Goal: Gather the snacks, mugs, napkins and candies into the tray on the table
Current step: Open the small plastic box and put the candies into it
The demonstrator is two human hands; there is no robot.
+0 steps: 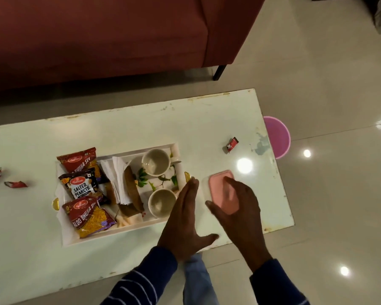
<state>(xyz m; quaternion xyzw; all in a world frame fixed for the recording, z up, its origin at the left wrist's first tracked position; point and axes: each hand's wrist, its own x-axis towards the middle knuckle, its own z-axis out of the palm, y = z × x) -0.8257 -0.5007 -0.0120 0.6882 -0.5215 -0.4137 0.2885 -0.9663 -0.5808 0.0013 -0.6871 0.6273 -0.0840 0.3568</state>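
My right hand point(233, 201) is cupped loosely over the pink-lidded box point(222, 192) lying lengthwise up-frame just right of the tray point(176, 150), while my left hand point(185, 214), open and flat, waits between them, so right's nearer.
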